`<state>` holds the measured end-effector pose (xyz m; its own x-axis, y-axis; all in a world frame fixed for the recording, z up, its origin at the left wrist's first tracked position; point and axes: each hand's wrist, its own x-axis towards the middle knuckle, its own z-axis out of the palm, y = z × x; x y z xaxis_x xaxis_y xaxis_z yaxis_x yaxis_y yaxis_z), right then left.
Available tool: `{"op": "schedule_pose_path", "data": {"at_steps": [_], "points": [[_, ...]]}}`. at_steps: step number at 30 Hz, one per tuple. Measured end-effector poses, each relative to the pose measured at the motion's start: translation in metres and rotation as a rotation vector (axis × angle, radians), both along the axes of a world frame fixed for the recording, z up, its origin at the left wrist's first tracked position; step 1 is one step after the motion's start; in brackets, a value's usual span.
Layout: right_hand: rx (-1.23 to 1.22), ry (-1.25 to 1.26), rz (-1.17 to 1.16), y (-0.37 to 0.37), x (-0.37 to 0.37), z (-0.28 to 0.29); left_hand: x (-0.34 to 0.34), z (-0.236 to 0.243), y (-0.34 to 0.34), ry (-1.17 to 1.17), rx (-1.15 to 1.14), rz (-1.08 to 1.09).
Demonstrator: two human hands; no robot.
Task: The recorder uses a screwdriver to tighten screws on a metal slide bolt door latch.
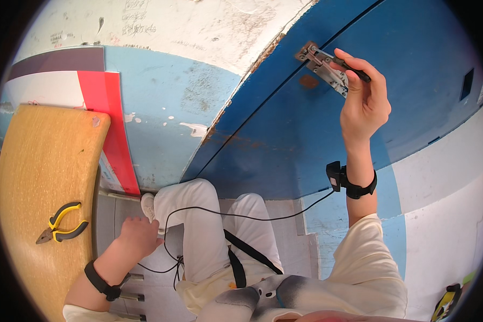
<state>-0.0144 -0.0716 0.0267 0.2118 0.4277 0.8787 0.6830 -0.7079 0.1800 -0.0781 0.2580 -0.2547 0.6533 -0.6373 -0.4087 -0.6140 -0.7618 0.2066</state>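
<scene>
My right hand (366,102) is raised to a blue door (273,129), its fingers closed around the black handle of a screwdriver (359,72). The tool's shaft slants up and left along a metal slide bolt (327,72) fixed across the door's seam. Whether the tip sits in a screw is too small to tell. Some of the latch is hidden behind my fingers. Low on the left, my left hand (137,237) hangs beside my knee, next to a wooden tabletop (43,161). Its back faces up and its fingers are mostly hidden.
On the tabletop lie pliers (64,222) with yellow and black handles. A black cable (241,216) runs from my right wrist across my legs. Red and white boards (104,96) lean on the wall. A yellow and black object (446,301) sits at the lower right.
</scene>
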Motion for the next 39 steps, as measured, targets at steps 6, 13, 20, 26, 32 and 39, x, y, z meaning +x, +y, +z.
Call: {"op": "schedule_pose_path", "data": {"at_steps": [6, 13, 20, 26, 32, 39], "points": [[0.073, -0.033, -0.006, 0.006, 0.001, -0.009, 0.0, 0.001, 0.0, 0.008, 0.005, 0.009], [0.234, -0.056, -0.01, 0.016, 0.004, -0.018, 0.003, 0.01, -0.002, 0.09, 0.027, 0.015], [0.415, -0.08, -0.034, 0.034, 0.003, -0.025, 0.003, 0.012, -0.001, 0.063, 0.004, 0.009], [0.618, -0.037, -0.049, 0.048, 0.002, -0.028, 0.002, 0.007, 0.0, 0.043, 0.018, -0.002], [0.488, -0.031, -0.084, 0.042, -0.002, -0.028, 0.003, 0.007, -0.002, 0.043, 0.035, -0.005], [-0.005, -0.071, -0.152, 0.011, -0.007, -0.013, 0.004, 0.003, -0.002, 0.035, 0.046, -0.007]]}}
